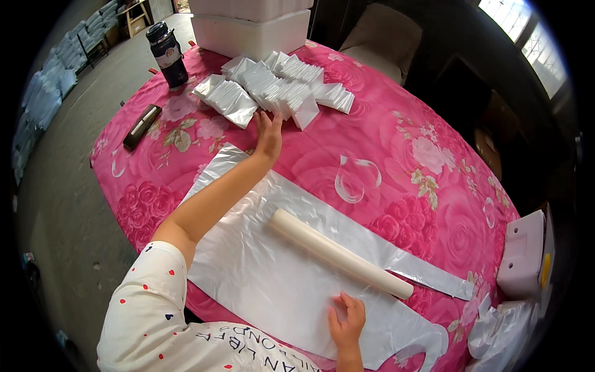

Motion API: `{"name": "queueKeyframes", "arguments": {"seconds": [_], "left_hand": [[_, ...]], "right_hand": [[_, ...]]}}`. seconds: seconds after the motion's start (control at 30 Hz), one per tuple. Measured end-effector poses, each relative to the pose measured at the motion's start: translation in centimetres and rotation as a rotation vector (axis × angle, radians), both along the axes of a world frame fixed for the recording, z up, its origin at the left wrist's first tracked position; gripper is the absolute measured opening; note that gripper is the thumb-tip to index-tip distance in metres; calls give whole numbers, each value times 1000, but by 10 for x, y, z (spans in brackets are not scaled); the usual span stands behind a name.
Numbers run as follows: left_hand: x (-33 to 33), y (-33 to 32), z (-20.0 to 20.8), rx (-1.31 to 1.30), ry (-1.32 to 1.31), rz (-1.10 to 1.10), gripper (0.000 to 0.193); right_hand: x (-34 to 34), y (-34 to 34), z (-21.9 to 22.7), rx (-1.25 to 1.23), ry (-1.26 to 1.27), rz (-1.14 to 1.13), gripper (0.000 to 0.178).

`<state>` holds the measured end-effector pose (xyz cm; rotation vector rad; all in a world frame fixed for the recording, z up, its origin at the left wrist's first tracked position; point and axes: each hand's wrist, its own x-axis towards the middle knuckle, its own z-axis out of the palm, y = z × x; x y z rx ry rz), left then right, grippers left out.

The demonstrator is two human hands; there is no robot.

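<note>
My left hand reaches far across the table, fingers stretched out at the near edge of a pile of folded white plastic packets. The fingertips seem to touch the packets, and no grip on one shows. In front of me a thin, translucent white plastic apron lies spread flat, with a curved cut-out at its lower right end and a long strip at its right. A cream-coloured tube or roll rests slantwise on it. My right hand lies on the apron below the tube, thumb and fingers apart, holding nothing.
A pink flowered cloth covers the table. White foam boxes stand at the back, beside a dark bottle. A dark oblong case lies at the left. At the right edge are a white bin and crumpled plastic.
</note>
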<state>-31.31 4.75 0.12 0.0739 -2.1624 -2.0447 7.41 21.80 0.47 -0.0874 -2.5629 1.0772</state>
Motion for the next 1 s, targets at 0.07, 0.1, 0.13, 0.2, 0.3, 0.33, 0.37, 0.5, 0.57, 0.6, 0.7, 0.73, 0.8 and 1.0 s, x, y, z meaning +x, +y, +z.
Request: {"name": "queueKeyframes", "arguments": {"seconds": [0.07, 0.1, 0.13, 0.2, 0.3, 0.33, 0.37, 0.5, 0.57, 0.6, 0.7, 0.73, 0.8, 1.0], "left_hand": [[22, -15, 1, -106, 61, -72, 82], [26, -25, -11, -84, 135, -59, 70], [40, -28, -3, -158, 183, -150, 67], [82, -39, 42, -309, 279, -324, 59], [147, -41, 128, 4, 393, -1003, 49], [169, -42, 153, 146, 427, -1195, 52], [192, -41, 177, 296, 518, -1349, 57], [268, -43, 232, 791, 719, -1762, 66], [312, -27, 223, 1224, 823, -1601, 69], [320, -28, 227, 1266, 840, -1608, 70], [350, -28, 232, 1431, 808, -1592, 73], [358, -30, 232, 1462, 786, -1583, 74], [371, -37, 228, 1425, 744, -1595, 76], [363, -57, 217, 1201, 648, -1867, 68]], "right_hand": [[-1, -1, 2, -6, 8, -2, 39], [-1, -2, 2, -10, 11, -2, 39], [-1, -3, 1, -12, 12, -10, 39], [-1, -3, 0, -16, 14, -19, 39], [2, -3, 3, 28, 19, -12, 39], [2, -3, 4, 49, 26, -2, 39], [1, -3, 5, 80, 70, 6, 40], [-1, -2, 32, 271, 123, 36, 43], [-17, -2, 37, 334, 122, 81, 46], [-23, 2, 40, 376, 129, 60, 48], [-35, 28, 33, 476, 82, -44, 53], [-39, 35, 28, 495, 77, -63, 54], [-42, 47, 20, 545, 53, -106, 54], [-10, 60, 31, 632, -196, -178, 52]]}}
